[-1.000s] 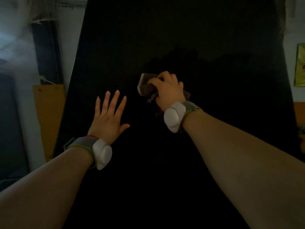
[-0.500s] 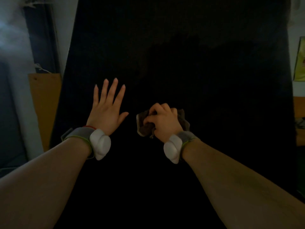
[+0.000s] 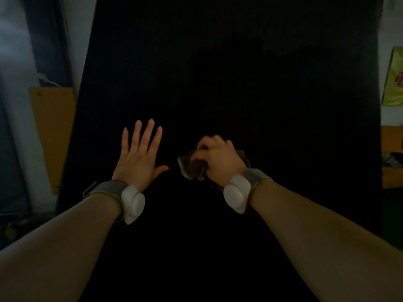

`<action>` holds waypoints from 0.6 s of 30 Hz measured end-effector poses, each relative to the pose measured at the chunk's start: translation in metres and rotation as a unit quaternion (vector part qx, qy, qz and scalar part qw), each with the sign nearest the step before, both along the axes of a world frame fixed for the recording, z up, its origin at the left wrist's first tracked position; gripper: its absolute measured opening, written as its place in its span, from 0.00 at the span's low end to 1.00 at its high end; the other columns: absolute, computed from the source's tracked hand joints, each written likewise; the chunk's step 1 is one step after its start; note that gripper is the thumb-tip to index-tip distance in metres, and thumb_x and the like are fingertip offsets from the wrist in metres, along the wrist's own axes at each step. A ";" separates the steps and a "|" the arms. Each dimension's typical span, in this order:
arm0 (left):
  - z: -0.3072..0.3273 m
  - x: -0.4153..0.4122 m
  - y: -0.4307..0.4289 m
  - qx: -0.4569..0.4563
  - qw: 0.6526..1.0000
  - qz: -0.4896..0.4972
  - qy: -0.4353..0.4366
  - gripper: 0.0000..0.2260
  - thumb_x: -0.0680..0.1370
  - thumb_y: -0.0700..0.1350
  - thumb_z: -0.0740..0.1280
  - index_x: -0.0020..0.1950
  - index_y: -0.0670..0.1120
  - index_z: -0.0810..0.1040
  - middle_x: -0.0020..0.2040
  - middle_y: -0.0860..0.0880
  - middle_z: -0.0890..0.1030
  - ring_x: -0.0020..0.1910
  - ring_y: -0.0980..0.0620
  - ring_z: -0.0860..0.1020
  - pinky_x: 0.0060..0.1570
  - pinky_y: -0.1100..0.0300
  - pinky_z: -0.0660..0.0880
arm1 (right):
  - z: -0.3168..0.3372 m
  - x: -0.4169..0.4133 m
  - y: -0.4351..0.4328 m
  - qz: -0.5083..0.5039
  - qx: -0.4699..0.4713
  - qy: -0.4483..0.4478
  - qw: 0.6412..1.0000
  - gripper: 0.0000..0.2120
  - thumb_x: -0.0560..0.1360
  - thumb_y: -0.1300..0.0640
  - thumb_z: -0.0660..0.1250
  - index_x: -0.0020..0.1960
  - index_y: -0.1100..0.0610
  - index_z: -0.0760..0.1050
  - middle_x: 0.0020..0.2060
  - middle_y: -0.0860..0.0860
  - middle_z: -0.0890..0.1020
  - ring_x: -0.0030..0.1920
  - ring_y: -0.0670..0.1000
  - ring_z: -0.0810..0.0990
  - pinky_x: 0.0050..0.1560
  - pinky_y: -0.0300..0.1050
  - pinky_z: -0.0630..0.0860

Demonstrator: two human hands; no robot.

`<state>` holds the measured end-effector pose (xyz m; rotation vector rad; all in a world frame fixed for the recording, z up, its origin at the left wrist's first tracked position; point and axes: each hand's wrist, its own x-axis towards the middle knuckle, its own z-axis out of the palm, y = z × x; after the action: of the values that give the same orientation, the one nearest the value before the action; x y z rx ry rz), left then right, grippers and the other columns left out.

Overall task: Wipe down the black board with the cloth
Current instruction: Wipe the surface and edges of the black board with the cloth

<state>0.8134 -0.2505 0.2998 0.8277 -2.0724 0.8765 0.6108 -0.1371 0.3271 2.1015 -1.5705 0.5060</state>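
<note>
Gripping the bunched cloth (image 3: 192, 168) in a closed fist, the right hand (image 3: 219, 162) holds it against the board (image 3: 239, 73) near centre, at 3 o'clock from the left hand (image 3: 137, 159), spread flat there. The cloth looks soft and light: best wadded in the palm, pressed firmly.

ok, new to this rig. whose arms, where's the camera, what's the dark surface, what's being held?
No machine here: these are a person's two bare arms, filmed by one wide-angle camera worn on the head, looking forward and down. The dark surface filling the view is the black board. The left hand, fingers straight and spread, seems to rest flat on it. The right hand grips a bunched brownish cloth against the board. Each wrist wears a white pod on a grey strap; their purpose doesn't show.
</note>
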 end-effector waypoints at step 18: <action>-0.002 0.003 0.000 -0.019 1.000 0.003 -0.006 0.44 0.69 0.56 0.72 0.76 0.39 0.54 0.76 0.37 0.52 0.74 0.35 0.48 0.70 0.38 0.41 | -0.019 0.012 -0.020 -0.023 -0.094 -0.027 0.995 0.13 0.75 0.57 0.66 0.58 0.47 0.78 0.61 0.53 0.68 0.61 0.55 0.59 0.50 0.46 0.48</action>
<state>0.8164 -0.2508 0.2980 0.8114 -2.0579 0.9239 0.6230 -0.1572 0.3081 1.9213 -1.5337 0.6707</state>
